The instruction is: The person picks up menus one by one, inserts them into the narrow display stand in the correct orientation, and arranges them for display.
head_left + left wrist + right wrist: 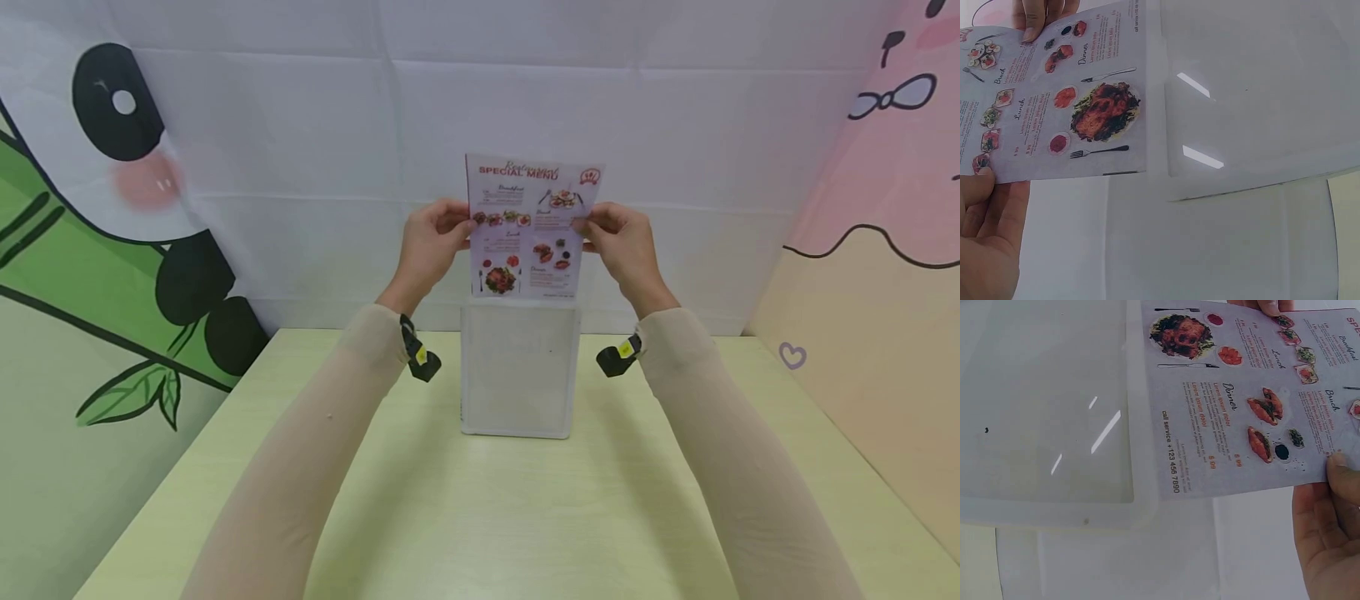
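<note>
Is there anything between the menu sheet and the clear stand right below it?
Nothing visible. The menu sheet, pinched by the left hand and right hand, hangs directly above the clear stand, its bottom edge at the stand's top.

menu (529,227): pale lilac-white sheet, red "SPECIAL MENU" heading, red script section titles, small photos of red, green and dark dishes, black fork and knife drawings
stand (519,371): clear, frosted white look, pale rim, bright glare streaks in the wrist views
worktop (480,517): pale yellow-green, faint wood grain
sleeves (300,467): plain light beige
wrist cameras (420,354): black with yellow tags
back cloth (480,100): plain white, creased
left cloth (90,250): white panda with black eye patch, pink cheek, green bamboo and leaves
right cloth (885,250): pink above peach, black wavy line, bow outline, small lilac heart
</note>
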Motion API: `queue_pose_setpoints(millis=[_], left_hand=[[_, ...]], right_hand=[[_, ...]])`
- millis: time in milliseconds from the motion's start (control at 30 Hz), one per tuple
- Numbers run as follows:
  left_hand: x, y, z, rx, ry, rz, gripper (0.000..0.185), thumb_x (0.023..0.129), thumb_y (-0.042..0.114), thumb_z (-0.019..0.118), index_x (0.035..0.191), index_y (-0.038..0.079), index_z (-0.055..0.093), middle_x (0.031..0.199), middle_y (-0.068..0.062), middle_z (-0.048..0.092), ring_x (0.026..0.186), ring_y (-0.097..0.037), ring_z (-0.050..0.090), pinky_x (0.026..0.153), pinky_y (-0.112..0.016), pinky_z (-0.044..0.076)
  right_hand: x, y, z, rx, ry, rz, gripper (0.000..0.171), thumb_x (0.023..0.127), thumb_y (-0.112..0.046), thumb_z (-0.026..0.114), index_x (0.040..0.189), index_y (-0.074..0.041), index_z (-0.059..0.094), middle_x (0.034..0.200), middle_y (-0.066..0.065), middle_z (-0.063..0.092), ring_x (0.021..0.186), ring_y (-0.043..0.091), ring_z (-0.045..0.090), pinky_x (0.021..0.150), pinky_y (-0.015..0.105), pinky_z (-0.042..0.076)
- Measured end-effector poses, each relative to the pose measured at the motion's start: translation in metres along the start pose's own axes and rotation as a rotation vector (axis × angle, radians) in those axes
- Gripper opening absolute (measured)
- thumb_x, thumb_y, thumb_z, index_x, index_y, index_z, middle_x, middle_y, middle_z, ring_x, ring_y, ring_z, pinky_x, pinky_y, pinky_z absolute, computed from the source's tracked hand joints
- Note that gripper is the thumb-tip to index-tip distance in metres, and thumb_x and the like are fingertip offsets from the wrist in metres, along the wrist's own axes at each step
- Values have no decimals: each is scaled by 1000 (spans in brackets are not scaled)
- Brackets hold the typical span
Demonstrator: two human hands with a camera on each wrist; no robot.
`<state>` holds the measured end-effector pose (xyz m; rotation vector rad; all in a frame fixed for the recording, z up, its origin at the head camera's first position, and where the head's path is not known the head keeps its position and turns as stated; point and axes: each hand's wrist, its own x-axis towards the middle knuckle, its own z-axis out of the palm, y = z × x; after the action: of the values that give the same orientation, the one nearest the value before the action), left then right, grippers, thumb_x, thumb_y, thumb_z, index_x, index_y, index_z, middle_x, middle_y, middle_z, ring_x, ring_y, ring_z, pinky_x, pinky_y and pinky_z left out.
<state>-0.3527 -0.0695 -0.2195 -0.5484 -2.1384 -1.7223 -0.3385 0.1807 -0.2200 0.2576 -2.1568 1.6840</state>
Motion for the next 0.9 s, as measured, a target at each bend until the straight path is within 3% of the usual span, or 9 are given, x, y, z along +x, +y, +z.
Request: queue_pose_setpoints(millis=[233, 467, 900], left_hand=[[-1, 0, 0, 7, 1, -5, 16, 94, 7, 60, 108, 0, 64, 108, -15, 68, 93, -17, 67, 80, -27, 57], [-1, -1, 1, 2, 1, 5, 16, 94, 6, 60, 108, -1, 64, 108, -16, 68, 94, -18, 67, 80, -27, 57], [-2, -6, 1, 4, -11, 2, 18, 94, 5, 60, 110, -1, 64, 109, -17, 68, 94, -19, 67, 80, -28, 57]], right_hand=[[-1, 0, 1, -6, -1, -2, 20, 92, -15, 64, 108, -2, 67, 105, 3, 71, 88, 9, 65, 86, 35, 56], [0, 0, 0, -23, 0, 6, 21, 92, -16, 65, 108, -3, 68, 103, 1, 71, 87, 9, 64, 78, 24, 56], [-1, 4, 1, -35, -16, 38, 23, 92, -16, 64, 111, -2, 67, 106, 4, 70, 88, 10, 64, 82, 28, 56]])
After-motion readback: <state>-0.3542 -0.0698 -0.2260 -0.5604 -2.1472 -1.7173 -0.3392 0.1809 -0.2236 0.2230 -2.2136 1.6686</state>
